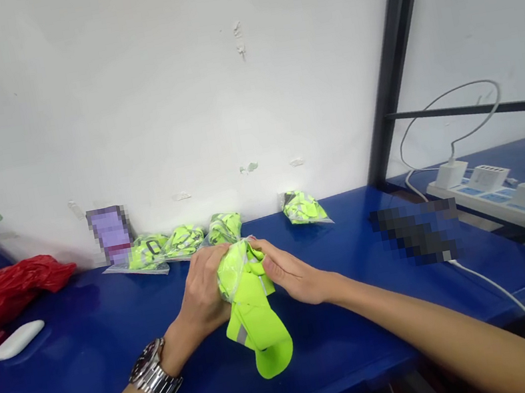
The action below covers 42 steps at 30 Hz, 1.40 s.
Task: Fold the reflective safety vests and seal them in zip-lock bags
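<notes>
L hand (pixel 205 288) grip: fingers curled shut round the top of the hi-vis bundle (pixel 252 307), wrapping it from the left; watch (pixel 155 378) on that wrist. R hand (pixel 291 276) grip: thumb + fingertips pinched on the same top from the right, so I read the two grips as meeting to keep the fabric bunched. Clear film seems to cover the top part, can't tell how far down. Lower tail is free and droops to the counter (pixel 93 362), nothing holding it. Bundle sits mid-counter, close in front. Further out: row of bagged packs (pixel 183 239), same green, along the wall, well apart from the hands. Far L: red bag (pixel 14 284), white case (pixel 17 339). Far R: power strip (pixel 497 199) w/ chargers, cable trailing
</notes>
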Each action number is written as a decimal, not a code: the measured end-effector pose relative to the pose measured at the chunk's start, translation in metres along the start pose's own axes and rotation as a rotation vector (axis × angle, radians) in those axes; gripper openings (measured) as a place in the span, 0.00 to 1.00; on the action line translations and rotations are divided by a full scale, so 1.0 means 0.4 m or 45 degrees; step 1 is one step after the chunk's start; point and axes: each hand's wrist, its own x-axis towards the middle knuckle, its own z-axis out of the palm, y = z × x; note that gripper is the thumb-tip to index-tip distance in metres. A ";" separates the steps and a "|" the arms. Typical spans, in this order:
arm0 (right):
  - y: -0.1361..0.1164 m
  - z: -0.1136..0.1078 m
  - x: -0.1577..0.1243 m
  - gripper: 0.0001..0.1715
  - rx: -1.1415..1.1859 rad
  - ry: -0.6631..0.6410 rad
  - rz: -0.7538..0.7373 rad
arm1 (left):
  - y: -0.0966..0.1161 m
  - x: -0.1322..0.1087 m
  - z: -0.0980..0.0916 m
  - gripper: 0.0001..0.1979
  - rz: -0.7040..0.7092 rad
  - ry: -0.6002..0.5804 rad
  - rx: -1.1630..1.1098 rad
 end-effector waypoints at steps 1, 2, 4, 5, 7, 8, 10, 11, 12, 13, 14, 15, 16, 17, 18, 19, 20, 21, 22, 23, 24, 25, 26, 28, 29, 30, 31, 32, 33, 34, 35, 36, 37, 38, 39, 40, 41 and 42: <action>0.002 -0.002 -0.002 0.32 -0.013 -0.014 -0.007 | -0.001 -0.002 0.001 0.30 -0.007 0.002 -0.003; 0.005 -0.004 -0.004 0.32 -0.031 -0.018 -0.025 | -0.002 -0.004 0.001 0.30 -0.015 0.005 -0.004; 0.011 -0.006 -0.005 0.30 -0.040 0.016 -0.081 | -0.007 -0.010 0.002 0.30 -0.039 0.015 0.005; 0.015 -0.006 -0.004 0.29 0.004 0.066 -0.101 | -0.010 -0.014 0.002 0.30 -0.055 0.018 0.017; 0.026 -0.007 0.000 0.26 0.250 0.217 -0.073 | -0.017 -0.022 0.002 0.29 -0.089 0.025 0.049; 0.031 -0.007 0.003 0.25 0.432 0.285 -0.022 | -0.020 -0.026 0.002 0.29 -0.102 0.026 0.061; 0.041 -0.011 0.010 0.26 0.794 0.313 0.136 | -0.024 -0.032 0.002 0.29 -0.122 0.033 0.057; 0.044 -0.013 0.013 0.27 0.940 0.259 0.224 | -0.025 -0.035 0.003 0.30 -0.125 0.043 0.039; 0.047 -0.015 0.015 0.28 1.058 0.181 0.297 | -0.026 -0.037 0.003 0.30 -0.126 0.054 0.011; 0.049 -0.017 0.016 0.28 1.153 0.101 0.346 | -0.026 -0.038 0.004 0.31 -0.125 0.062 -0.024; 0.050 -0.018 0.016 0.28 1.232 0.034 0.373 | -0.025 -0.039 0.005 0.31 -0.122 0.065 -0.064; 0.049 -0.018 0.015 0.29 1.300 -0.015 0.381 | -0.024 -0.039 0.007 0.32 -0.115 0.059 -0.109; 0.048 -0.018 0.013 0.31 1.355 -0.052 0.382 | -0.023 -0.039 0.008 0.32 -0.103 0.047 -0.155; 0.045 -0.018 0.011 0.33 1.394 -0.087 0.389 | -0.020 -0.039 0.010 0.33 -0.088 0.029 -0.199; 0.042 -0.017 0.008 0.35 1.416 -0.127 0.406 | -0.018 -0.038 0.011 0.34 -0.064 0.005 -0.235; 0.038 -0.017 0.006 0.37 1.421 -0.167 0.431 | -0.014 -0.037 0.012 0.35 -0.033 -0.028 -0.261; 0.035 -0.016 0.004 0.38 1.404 -0.197 0.456 | -0.011 -0.035 0.012 0.36 -0.001 -0.066 -0.275; 0.032 -0.014 0.002 0.38 1.364 -0.210 0.480 | -0.008 -0.033 0.012 0.37 0.029 -0.106 -0.276; 0.029 -0.012 0.001 0.36 1.306 -0.206 0.498 | -0.005 -0.031 0.012 0.37 0.053 -0.149 -0.269; 0.028 -0.009 0.001 0.35 1.238 -0.189 0.509 | -0.001 -0.028 0.011 0.37 0.069 -0.198 -0.257; 0.028 -0.005 0.002 0.34 1.162 -0.165 0.513 | 0.002 -0.025 0.011 0.36 0.080 -0.247 -0.240; 0.029 0.001 0.003 0.33 1.081 -0.123 0.504 | 0.005 -0.022 0.011 0.36 0.086 -0.294 -0.218; 0.032 0.009 0.006 0.32 0.997 -0.062 0.480 | 0.009 -0.020 0.012 0.36 0.092 -0.339 -0.189; 0.040 0.025 0.011 0.29 0.823 0.093 0.417 | 0.017 -0.015 0.014 0.37 0.097 -0.406 -0.125; 0.045 0.033 0.013 0.27 0.732 0.170 0.392 | 0.022 -0.013 0.016 0.38 0.096 -0.423 -0.093; 0.048 0.040 0.015 0.24 0.645 0.238 0.379 | 0.026 -0.011 0.017 0.39 0.095 -0.434 -0.067; 0.051 0.045 0.017 0.21 0.566 0.286 0.382 | 0.030 -0.010 0.018 0.39 0.092 -0.440 -0.050; 0.053 0.049 0.017 0.19 0.497 0.322 0.395 | 0.034 -0.008 0.018 0.39 0.087 -0.442 -0.039; 0.053 0.050 0.018 0.18 0.437 0.355 0.415 | 0.038 -0.006 0.017 0.40 0.084 -0.443 -0.034; 0.051 0.051 0.018 0.17 0.392 0.387 0.442 | 0.042 -0.003 0.015 0.40 0.079 -0.439 -0.033; 0.048 0.050 0.018 0.16 0.374 0.415 0.478 | 0.045 0.000 0.011 0.41 0.071 -0.431 -0.034; 0.045 0.048 0.018 0.16 0.381 0.435 0.525 | 0.049 0.005 0.008 0.41 0.064 -0.421 -0.040; 0.040 0.046 0.019 0.16 0.402 0.447 0.581 | 0.054 0.010 0.004 0.41 0.059 -0.420 -0.050; 0.036 0.044 0.019 0.16 0.424 0.455 0.640 | 0.059 0.015 0.001 0.41 0.058 -0.429 -0.062; 0.032 0.042 0.020 0.16 0.434 0.463 0.695 | 0.064 0.020 -0.002 0.41 0.058 -0.444 -0.074; 0.029 0.040 0.021 0.16 0.418 0.473 0.734 | 0.068 0.024 -0.004 0.41 0.059 -0.460 -0.083; 0.027 0.038 0.022 0.15 0.378 0.490 0.753 | 0.073 0.027 -0.006 0.41 0.065 -0.477 -0.088; 0.026 0.037 0.023 0.16 0.322 0.521 0.747 | 0.076 0.030 -0.006 0.41 0.072 -0.488 -0.086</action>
